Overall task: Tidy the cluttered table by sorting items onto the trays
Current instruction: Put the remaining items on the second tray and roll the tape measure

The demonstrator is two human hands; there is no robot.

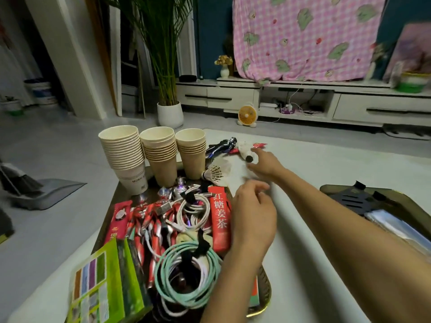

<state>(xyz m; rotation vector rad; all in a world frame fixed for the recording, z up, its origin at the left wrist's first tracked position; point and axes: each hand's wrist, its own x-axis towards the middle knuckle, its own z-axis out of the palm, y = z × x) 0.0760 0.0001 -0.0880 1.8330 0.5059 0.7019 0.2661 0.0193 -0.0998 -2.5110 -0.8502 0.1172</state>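
A dark tray (pixel 264 297) on the left of the white table (pixel 314 229) is crowded with three stacks of paper cups (pixel 161 155), coiled cables (pixel 186 271), red packets, a red ginger-tea sachet (pixel 220 220), toy figures and green boxes (pixel 105 283). Loose on the table beyond it lie two shuttlecocks (pixel 217 171), a dark toy figure (pixel 221 145) and a red wrapper (pixel 259 145). My left hand (pixel 253 210) hovers at the tray's right edge, fingers loosely curled, holding nothing. My right hand (pixel 265 163) reaches out flat beside the far shuttlecock (pixel 246 152).
A second dark tray (pixel 412 207) at the right holds a black slotted stand (pixel 356 200) and clear plastic sleeves. Behind the table are a potted plant, a small orange fan, a low TV cabinet and a dustpan on the floor at left.
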